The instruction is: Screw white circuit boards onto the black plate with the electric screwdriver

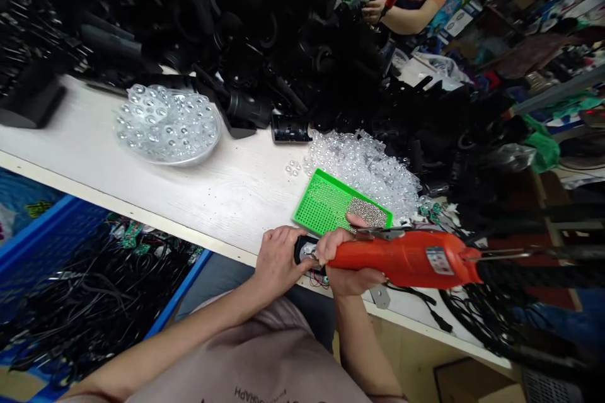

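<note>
– See the white table (198, 201)?
– Yes, heaped with black parts (246, 104).
– And the right hand (350, 281)?
– Gripping a red power screwdriver (406, 259), pointed at a black piece (299, 250).
– Beyond?
– A green perforated tray (312, 216).
– And the left hand (280, 258)?
– Clasping that black piece, at the table's near edge.
– Anything small?
– Silvery bits (366, 213), at the tray's right end.

On the white flat table (246, 192), the green rectangular plastic tray (312, 213) lies before a heap of clear plastic lens pieces (366, 167), well right of the round translucent plastic bowl (186, 158); black curved plastic housings (255, 107) are piled behind. In front of the tray, the small black part (299, 250) sits between the left hand (280, 258) and the red cylindrical electric screwdriver (401, 258) in the right hand (347, 280).
</note>
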A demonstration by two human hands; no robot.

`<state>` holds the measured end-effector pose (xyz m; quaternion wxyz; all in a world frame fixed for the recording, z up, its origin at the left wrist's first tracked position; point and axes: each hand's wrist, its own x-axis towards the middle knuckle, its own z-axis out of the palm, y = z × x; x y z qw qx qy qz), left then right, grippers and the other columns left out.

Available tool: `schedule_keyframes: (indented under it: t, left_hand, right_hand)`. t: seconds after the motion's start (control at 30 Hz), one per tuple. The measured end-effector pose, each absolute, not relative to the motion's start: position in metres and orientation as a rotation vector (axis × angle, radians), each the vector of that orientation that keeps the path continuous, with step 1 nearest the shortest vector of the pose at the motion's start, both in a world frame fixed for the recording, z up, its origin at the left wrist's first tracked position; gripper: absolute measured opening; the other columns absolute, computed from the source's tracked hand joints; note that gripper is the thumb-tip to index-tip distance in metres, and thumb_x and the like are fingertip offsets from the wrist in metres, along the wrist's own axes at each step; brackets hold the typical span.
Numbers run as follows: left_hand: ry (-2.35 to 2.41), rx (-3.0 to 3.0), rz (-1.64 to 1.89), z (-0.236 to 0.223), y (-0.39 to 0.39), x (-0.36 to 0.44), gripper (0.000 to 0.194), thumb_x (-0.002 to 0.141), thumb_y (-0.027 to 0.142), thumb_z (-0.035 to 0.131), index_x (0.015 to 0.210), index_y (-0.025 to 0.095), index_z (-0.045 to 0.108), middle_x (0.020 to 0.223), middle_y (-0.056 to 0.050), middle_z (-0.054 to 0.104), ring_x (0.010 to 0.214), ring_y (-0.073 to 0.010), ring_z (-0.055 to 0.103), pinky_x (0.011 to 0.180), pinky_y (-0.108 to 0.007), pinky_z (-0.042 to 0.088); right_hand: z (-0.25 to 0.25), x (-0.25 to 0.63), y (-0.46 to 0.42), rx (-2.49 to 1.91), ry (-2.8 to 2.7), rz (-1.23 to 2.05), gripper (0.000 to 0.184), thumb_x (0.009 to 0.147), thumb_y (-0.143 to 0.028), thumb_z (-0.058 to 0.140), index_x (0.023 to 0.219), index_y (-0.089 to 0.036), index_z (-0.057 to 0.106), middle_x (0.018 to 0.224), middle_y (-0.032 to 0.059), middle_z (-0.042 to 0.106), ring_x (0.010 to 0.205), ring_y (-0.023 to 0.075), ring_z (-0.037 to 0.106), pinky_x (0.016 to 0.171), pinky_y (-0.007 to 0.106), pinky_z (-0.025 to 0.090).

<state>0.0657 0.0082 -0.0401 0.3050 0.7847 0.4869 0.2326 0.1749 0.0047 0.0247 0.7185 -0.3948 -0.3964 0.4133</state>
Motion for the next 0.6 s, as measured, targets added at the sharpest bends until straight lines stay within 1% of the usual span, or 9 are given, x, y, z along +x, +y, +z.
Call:
schedule_keyframes:
  t: [0.1,0.2,0.4,0.47,0.53,0.6]
  left_hand:
    - [1.293,2.079,0.618,-0.039,0.008,0.066,0.032,0.081,0.035,0.067,0.108,0.022,0.055,0.101,-0.005,0.066,0.101,-0.0254,0.058,0.085,-0.040,0.038]
    - [1.300,2.072,0.619,-0.038,0.008,0.066,0.032,0.079,0.031,0.068,0.107,0.023,0.055,0.101,-0.005,0.065,0.101,-0.0255,0.058,0.085,-0.041,0.038]
    - [1.293,2.076,0.631,-0.039,0.008,0.066,0.028,0.081,0.030,0.064,0.107,0.022,0.055,0.100,-0.004,0.065,0.101,-0.0249,0.058,0.085,-0.041,0.037]
    - [1.300,2.075,0.630,-0.041,0.007,0.066,0.027,0.082,0.028,0.062,0.107,0.022,0.055,0.100,-0.004,0.065,0.102,-0.0247,0.058,0.086,-0.041,0.037]
    - [1.302,2.076,0.625,-0.042,0.007,0.066,0.025,0.083,0.025,0.060,0.107,0.022,0.055,0.101,-0.005,0.065,0.102,-0.0246,0.057,0.086,-0.041,0.037]
    - [1.294,2.084,0.604,-0.044,0.007,0.066,0.024,0.083,0.024,0.059,0.107,0.023,0.056,0.103,-0.005,0.065,0.103,-0.0245,0.057,0.087,-0.041,0.037]
  right_hand:
    - [0.022,0.175,0.006,-0.909,-0.910,0.902,0.067,0.066,-0.080,0.057,0.106,-0.028,0.059,0.049,-0.0087,0.044,0.035,0.0111,0.037,0.038,0.025,0.036]
    - [0.022,0.172,0.004,-0.937,-0.917,0.892,0.069,0.064,-0.082,0.056,0.104,-0.026,0.059,0.048,-0.0090,0.043,0.035,0.0108,0.036,0.038,0.025,0.036]
    - [0.019,0.171,0.003,-0.882,-0.909,0.932,0.062,0.065,-0.076,0.063,0.103,-0.027,0.062,0.050,-0.0078,0.048,0.038,0.0109,0.039,0.040,0.025,0.036]
    - [0.016,0.174,0.004,-0.857,-0.941,0.964,0.054,0.067,-0.073,0.064,0.096,-0.028,0.063,0.052,-0.0071,0.048,0.039,0.0114,0.041,0.042,0.025,0.036]
    - [0.012,0.175,0.005,-0.871,-0.999,1.008,0.048,0.067,-0.071,0.065,0.085,-0.027,0.063,0.051,-0.0062,0.048,0.041,0.0128,0.042,0.044,0.028,0.039]
    - [0.008,0.175,0.005,-0.912,-1.050,1.057,0.049,0.066,-0.073,0.063,0.077,-0.026,0.061,0.049,-0.0053,0.046,0.042,0.0154,0.044,0.046,0.032,0.042]
